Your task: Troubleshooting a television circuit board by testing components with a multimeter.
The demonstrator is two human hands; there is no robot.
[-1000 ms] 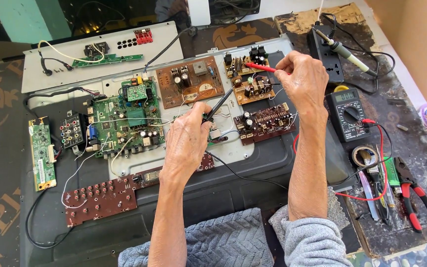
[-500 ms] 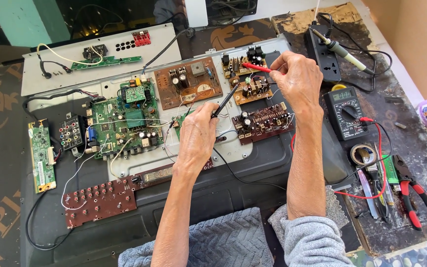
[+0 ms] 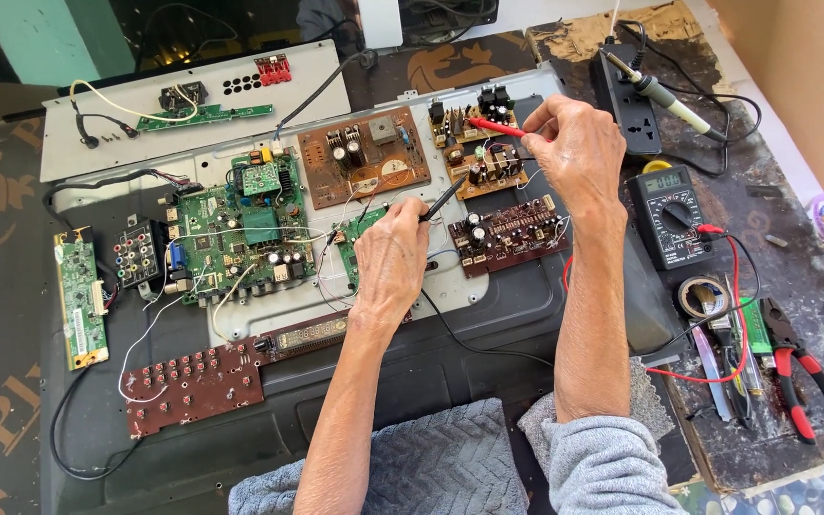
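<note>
The work in hand is probing circuit boards with a meter, and it looks mid-way: both probes are out and placed, but nothing suggests the checking is finished.

Taking the small brown circuit board crowded with black components (image 3: 490,164) as landmark: the right hand (image 3: 579,153) sits just to its right, fingers pinched shut around the slim red test probe (image 3: 494,126), whose tip reaches the upper left part of that board. The left hand (image 3: 391,257) lies below and to the left of the landmark, fingers curled closed on the thin black test probe (image 3: 444,199); its tip points up toward the board's lower left edge, though I cannot tell whether it actually touches a contact there.

To the right of the landmark, beyond the right hand, the black handheld digital multimeter (image 3: 669,212) rests on the bench with its display lit and its red lead (image 3: 742,315) looping down beside it. Below the landmark lies a dark maroon oblong board (image 3: 512,234); to its left, a square copper-brown board (image 3: 362,156), and further left a large green main board (image 3: 240,229). All are laid out on the grey metal chassis plate (image 3: 517,286).

Judging by this, the panel is already opened and the boards exposed with wiring attached. Up and to the right of the landmark, a soldering iron with a pale handle (image 3: 660,95) lies unheld; lower right, red-handled pliers (image 3: 813,381) lie unheld too, so any repair seems not yet begun.
</note>
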